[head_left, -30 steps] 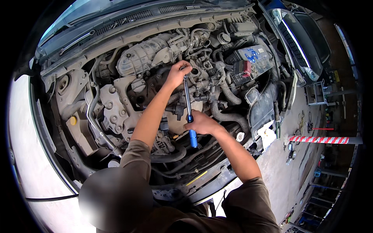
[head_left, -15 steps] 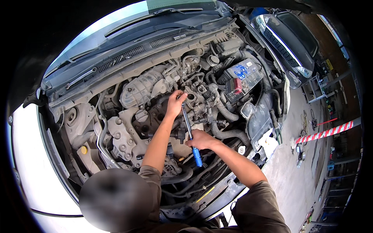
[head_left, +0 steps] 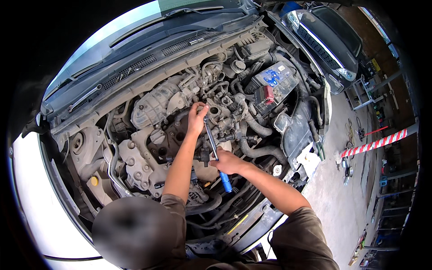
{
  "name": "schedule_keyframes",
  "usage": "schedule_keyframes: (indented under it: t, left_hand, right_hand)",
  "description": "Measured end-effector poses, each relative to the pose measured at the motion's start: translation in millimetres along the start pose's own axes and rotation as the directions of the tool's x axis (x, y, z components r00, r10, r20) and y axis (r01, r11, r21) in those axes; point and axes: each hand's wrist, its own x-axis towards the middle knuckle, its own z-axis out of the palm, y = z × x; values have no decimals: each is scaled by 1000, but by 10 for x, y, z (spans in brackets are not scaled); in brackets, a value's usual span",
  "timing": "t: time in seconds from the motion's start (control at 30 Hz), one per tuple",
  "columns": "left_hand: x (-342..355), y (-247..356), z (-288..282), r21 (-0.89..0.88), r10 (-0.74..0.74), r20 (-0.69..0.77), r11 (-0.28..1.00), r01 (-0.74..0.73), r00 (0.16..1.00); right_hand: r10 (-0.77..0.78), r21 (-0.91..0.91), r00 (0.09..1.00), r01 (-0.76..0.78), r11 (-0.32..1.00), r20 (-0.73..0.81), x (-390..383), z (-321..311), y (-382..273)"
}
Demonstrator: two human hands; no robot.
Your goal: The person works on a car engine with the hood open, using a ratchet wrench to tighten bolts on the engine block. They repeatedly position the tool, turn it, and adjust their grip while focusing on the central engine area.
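Note:
Over the engine bay, my left hand (head_left: pixel 196 118) is closed around the head end of a long ratchet wrench (head_left: pixel 210 135), beside an open round port (head_left: pixel 213 111) on the engine. What the wrench head sits on is hidden by the fingers. Lower down the tool, my right hand (head_left: pixel 228 161) wraps the shaft just above the blue grip (head_left: pixel 226 182). The wrench slants from the engine's middle toward the front of the car. To the left of my left forearm are a dark round cap (head_left: pixel 157 136) and a pale metal engine cover (head_left: pixel 137 164).
A battery (head_left: pixel 276 81) with a red terminal cover (head_left: pixel 268 95) stands at the right. Corrugated hose (head_left: pixel 257 126) runs below it. Another wrench (head_left: pixel 84 98) rests along the windshield cowl. A red-and-white striped post (head_left: pixel 373 144) and another car (head_left: pixel 324 40) are farther right.
The whole view has shifted slightly, so the engine appears a little farther left. Both hands keep their hold on the ratchet wrench, with little visible motion against the engine.

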Motion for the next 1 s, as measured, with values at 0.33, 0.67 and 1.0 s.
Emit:
schedule_keyframes:
  t: [0.33,0.67,1.0]
  left_hand:
    - [59,168,-82,88,-45,63,995,39,997]
    - [13,32,-113,169,62,116,982,-82,991]
    - [29,54,-108,-19,31,170,999,-28,985]
  right_hand:
    - [128,-364,905,-288,886,-405,124,-265,223]
    - [116,-459,875,-354,815,-469,219,-813,433]
    - [74,-230,993,-51,972,92,28,-115,-37]
